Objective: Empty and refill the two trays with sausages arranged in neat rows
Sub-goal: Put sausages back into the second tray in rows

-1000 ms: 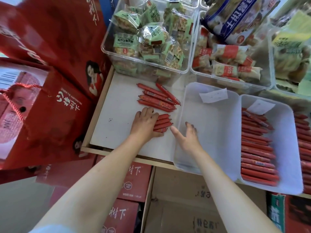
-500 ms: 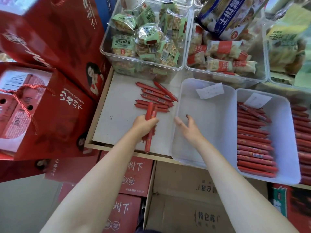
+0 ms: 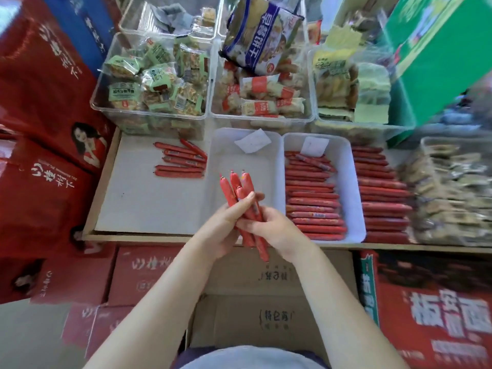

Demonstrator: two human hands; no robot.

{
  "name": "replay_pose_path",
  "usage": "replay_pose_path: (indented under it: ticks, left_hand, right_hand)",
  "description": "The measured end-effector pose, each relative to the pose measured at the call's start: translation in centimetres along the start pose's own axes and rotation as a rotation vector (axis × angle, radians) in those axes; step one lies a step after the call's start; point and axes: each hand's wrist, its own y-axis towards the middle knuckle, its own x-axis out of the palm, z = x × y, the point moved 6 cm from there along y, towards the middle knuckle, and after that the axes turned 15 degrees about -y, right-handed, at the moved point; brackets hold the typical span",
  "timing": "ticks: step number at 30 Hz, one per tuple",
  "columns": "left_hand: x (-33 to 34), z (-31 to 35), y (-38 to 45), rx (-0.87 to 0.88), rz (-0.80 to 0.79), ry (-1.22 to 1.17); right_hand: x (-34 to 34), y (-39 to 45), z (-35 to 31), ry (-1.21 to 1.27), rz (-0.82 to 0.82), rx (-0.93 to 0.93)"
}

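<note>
1. Both hands, left hand and right hand, had their fingers wrapped round a bundle of sausages above the empty tray.
2. Squaring the ends before laying them crosswise would probably keep rows neat.
3. Loose sausages waited left on the tabletop; the filled tray sat right, and a paper slip lay at the empty tray's far end.
</note>
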Motion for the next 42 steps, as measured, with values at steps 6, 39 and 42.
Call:
replay_pose_path:
  ticks: [6,39,42]
  left_hand:
    - [5.2,-3.1,1.1,-0.046,-0.129,0.196]
    - [-18.4,6.7,3.4,0.354,0.675,1.199]
    - [-20.0,8.7,6.0,0.351,0.646,1.317]
  right_hand:
    - [-5.9,-4.1,2.9,0.148,-0.104,0.033]
    - [-0.7,17.0,6.3,-1.175,0.241,0.314]
    - [-0.5,17.8,7.2,-1.219,0.233,0.364]
